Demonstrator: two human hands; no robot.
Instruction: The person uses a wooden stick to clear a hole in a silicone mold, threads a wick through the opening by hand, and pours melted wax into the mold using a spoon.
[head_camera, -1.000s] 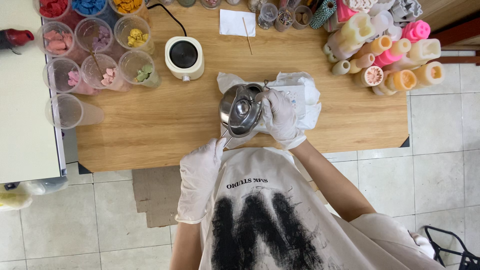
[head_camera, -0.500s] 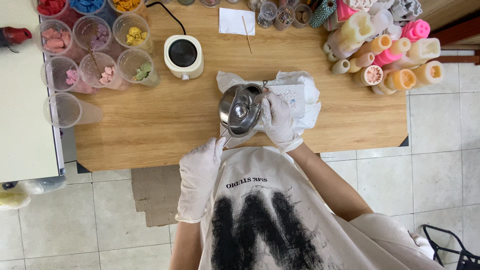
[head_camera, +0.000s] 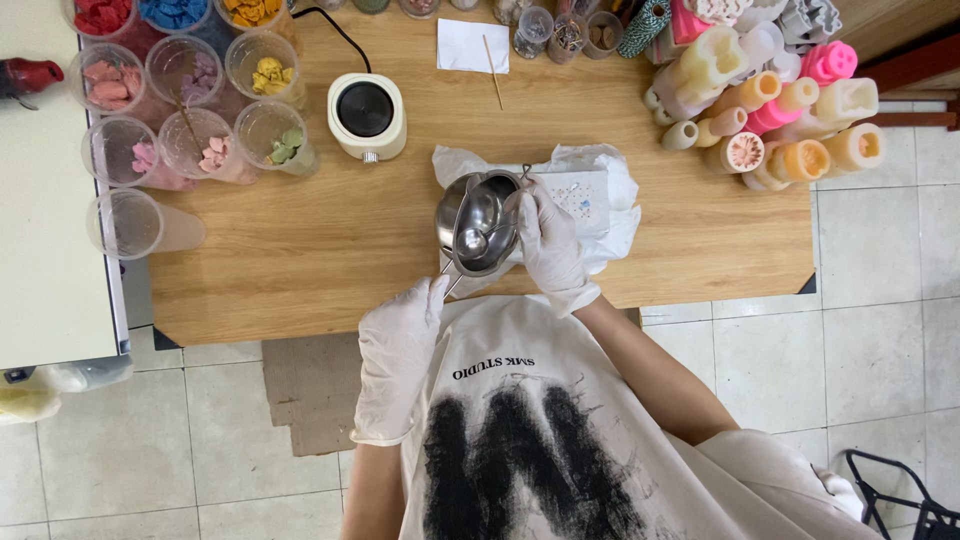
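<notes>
Fingers of the left hand (head_camera: 400, 345), in a white glove, pinch the end of the thin handle of a shiny metal melting pot (head_camera: 478, 222). Fingers of the right hand (head_camera: 548, 240), also gloved, curl together against the right side of the pot. I cannot tell what they hold there, if anything. The pot sits in the middle of the frame, tilted, just above the near edge of the wooden table (head_camera: 300, 240). It is over a crumpled white plastic sheet (head_camera: 600, 165) with a small white square mould (head_camera: 585, 195) on it.

Just up and left of the pot stands a small white hot plate (head_camera: 366, 115) with a black round top. In the upper left of the frame are clear plastic cups (head_camera: 200, 90) with red, blue, yellow, pink and green wax bits. In the upper right lie candle moulds (head_camera: 780, 110) in pink, orange and cream. Near the top middle is a white paper square (head_camera: 470, 45) with a thin wooden stick (head_camera: 493, 70) beside it.
</notes>
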